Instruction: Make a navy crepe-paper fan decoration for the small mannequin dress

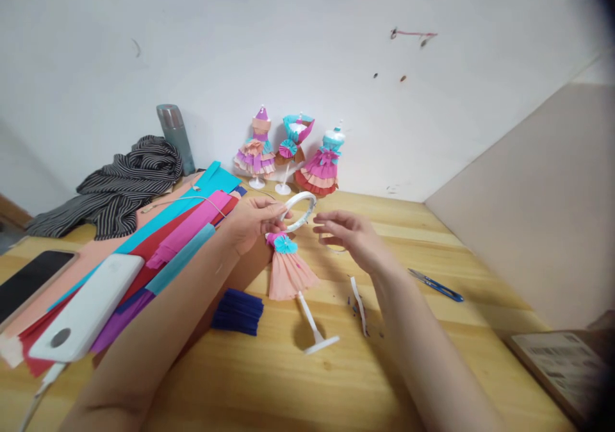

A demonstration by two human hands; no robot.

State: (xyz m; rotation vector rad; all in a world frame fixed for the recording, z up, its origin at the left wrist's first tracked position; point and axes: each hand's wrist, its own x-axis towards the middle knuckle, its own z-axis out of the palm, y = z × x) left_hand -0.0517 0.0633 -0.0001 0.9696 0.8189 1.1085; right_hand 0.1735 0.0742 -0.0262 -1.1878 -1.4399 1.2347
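My left hand (254, 220) is closed on a white roll of tape (302, 209), held up above the wooden table (432, 227). The same hand also seems to hold a small mannequin (291, 272) in a peach paper dress with a pink and blue bow, tilted, its white stand (321, 343) pointing toward me. My right hand (350, 236) hovers just right of the roll, fingers curled and pinched near the tape's edge; what they hold is too small to see.
Three dressed mannequins (293, 153) stand by the wall. Crepe paper strips (182, 240), a white power bank (86, 310), a phone (29, 278), striped cloth (120, 185) and a flask (175, 134) lie left. Folded blue paper (237, 311), blue snips (437, 286) and a box (562, 358) lie nearer.
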